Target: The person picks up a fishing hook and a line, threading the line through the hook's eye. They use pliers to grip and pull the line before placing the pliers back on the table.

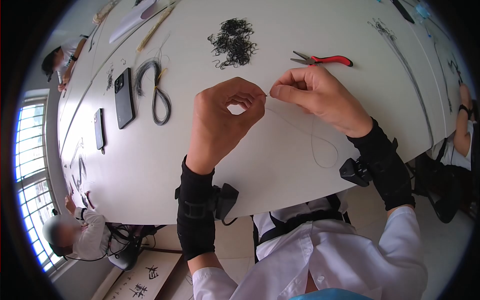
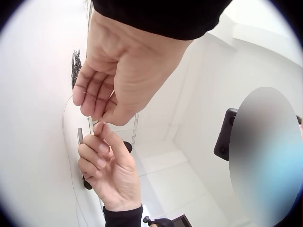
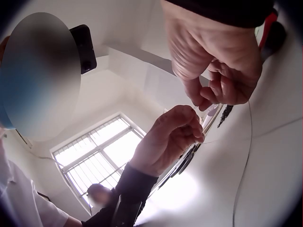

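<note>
Both hands are raised over the white table, fingertips nearly meeting. My left hand [image 1: 222, 115] pinches a tiny dark piece [image 1: 266, 95] between thumb and index finger; what it is exactly is too small to tell. Opposite it, my right hand [image 1: 320, 97] pinches at the same spot with thumb and index finger. A thin line [image 1: 325, 142] trails from the hands and loops over the table below them. In the left wrist view the line [image 2: 64, 124] hangs beside the fingers, and in the right wrist view the line [image 3: 248, 156] curves down across the table.
A pile of small black hooks [image 1: 234, 42] lies beyond the hands, with red-handled pliers [image 1: 330, 60] to its right. At left are a coiled wire bundle [image 1: 159, 100] and two phones [image 1: 124, 97]. Long wires [image 1: 410, 75] lie at right. Other people sit around the table.
</note>
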Demonstrator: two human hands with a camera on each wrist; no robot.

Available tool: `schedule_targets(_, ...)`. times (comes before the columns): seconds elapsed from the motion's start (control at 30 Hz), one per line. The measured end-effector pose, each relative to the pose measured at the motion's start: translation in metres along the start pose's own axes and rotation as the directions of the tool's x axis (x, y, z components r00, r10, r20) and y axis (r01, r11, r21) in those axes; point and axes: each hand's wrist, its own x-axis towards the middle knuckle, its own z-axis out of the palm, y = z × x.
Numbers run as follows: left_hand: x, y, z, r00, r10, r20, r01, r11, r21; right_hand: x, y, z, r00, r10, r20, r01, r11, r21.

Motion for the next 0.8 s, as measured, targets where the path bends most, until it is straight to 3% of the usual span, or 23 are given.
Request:
schedule_targets(0.47, 0.000, 0.008, -0.006, 0.984, -0.153, 0.089, 0.175, 0.917, -0.358, 0.000, -0.003, 0.003, 0.999, -0.010, -0.053, 0.015, 0.996, 0.087)
schedule_targets(0.57, 0.000, 0.007, -0.005, 0.986, -0.156, 0.060, 0.167, 0.905, -0.392, 0.003, 0.010, 0.009, 0.984, -0.145, -0.103, 0.151, 0.987, 0.050)
schedule_targets(0.67, 0.001, 0.007, -0.003, 0.984, -0.177, -0.001, 0.165, 0.921, -0.352, -0.003, 0.001, 0.011, 0.982, -0.153, -0.113, 0.142, 0.985, -0.098)
schedule_targets(0.77, 0.001, 0.007, 0.001, 0.983, -0.170, -0.071, 0.154, 0.969, -0.193, -0.007, -0.004, 0.018, 0.900, -0.404, -0.161, 0.315, 0.860, -0.401)
schedule_targets(0.8, 0.000, 0.007, 0.002, 0.986, -0.144, -0.084, 0.133, 0.983, -0.123, -0.006, -0.004, 0.019, 0.884, -0.436, -0.168, 0.335, 0.842, -0.422)
